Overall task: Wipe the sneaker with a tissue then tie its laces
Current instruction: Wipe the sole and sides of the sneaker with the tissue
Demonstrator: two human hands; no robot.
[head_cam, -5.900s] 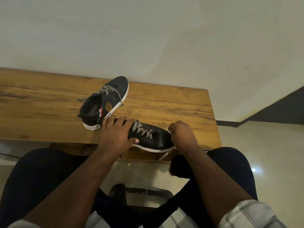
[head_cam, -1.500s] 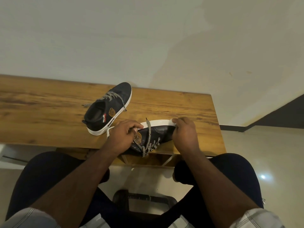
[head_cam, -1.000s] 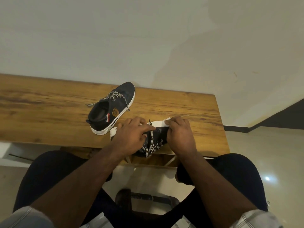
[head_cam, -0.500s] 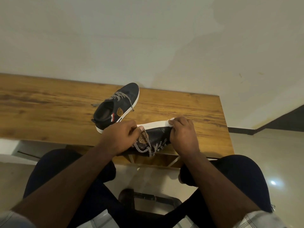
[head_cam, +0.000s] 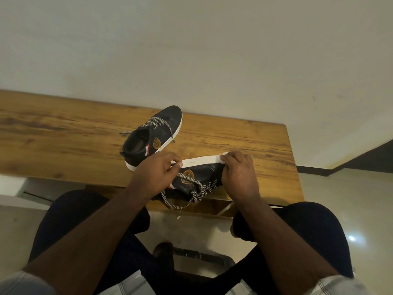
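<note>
left hand (head_cam: 156,173) fingers grip the heel of a black sneaker (head_cam: 197,177) tipped on its side; right hand (head_cam: 239,173) fingers pinch a tissue (head_cam: 223,156) against its toe, white sole beyond both.

Sneaker (head_cam: 197,177) on its side at tabletop (head_cam: 63,141) near edge, between left hand (head_cam: 155,175) grip and right hand (head_cam: 238,173) grip; second sneaker (head_cam: 153,137) behind left grip, laces (head_cam: 180,196) hanging before.
</note>
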